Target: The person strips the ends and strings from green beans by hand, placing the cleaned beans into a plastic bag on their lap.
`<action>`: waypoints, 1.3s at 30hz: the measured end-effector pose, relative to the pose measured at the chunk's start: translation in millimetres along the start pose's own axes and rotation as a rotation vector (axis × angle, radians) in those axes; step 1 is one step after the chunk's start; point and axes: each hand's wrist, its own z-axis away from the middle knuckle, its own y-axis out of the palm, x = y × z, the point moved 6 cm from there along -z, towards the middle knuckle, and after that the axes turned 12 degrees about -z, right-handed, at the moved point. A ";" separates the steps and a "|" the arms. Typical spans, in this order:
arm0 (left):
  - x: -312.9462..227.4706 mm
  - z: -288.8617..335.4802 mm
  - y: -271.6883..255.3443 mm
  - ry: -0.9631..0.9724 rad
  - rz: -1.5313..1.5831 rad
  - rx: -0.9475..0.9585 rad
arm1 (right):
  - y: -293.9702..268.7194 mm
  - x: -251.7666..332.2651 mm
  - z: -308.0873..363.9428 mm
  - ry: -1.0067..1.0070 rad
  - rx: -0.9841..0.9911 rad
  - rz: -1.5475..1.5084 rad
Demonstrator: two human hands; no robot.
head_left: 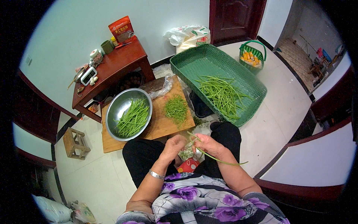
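Note:
Over my lap, my right hand pinches a long thin green stalk, which looks like a garlic scape. Its tail hangs across my right forearm, and its other end sticks up past my fingers. Close beside it, my left hand has its fingers curled in, slightly blurred; whatever they hold is hidden. Pale clippings lie below, between my knees. Cut green stalks fill part of a steel bowl on a wooden board. A heap of thin green trimmings sits on the same board.
A large green woven basket with more long stalks stands ahead right. Behind it are a small green basket of orange-yellow pieces and a white plastic bag. A red-brown table stands far left, a wooden stool nearer.

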 end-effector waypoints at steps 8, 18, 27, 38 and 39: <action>-8.1 6.3 -4.9 -0.022 0.035 -0.014 | -6.6 12.0 -0.6 -0.065 -0.108 -0.059; -4.5 11.1 -41.3 0.060 -0.432 -0.260 | -55.4 2.3 -6.4 -0.180 -0.448 -0.140; -1.3 28.6 -17.4 0.129 -0.427 0.017 | -72.6 -1.0 -10.0 -0.222 -0.566 -0.321; -14.9 42.5 -46.2 0.025 -0.163 -0.080 | -76.9 0.6 -10.3 -0.289 -0.637 -0.269; -20.2 45.2 -49.0 0.003 -0.106 -0.086 | -77.1 0.1 -10.8 -0.283 -0.646 -0.255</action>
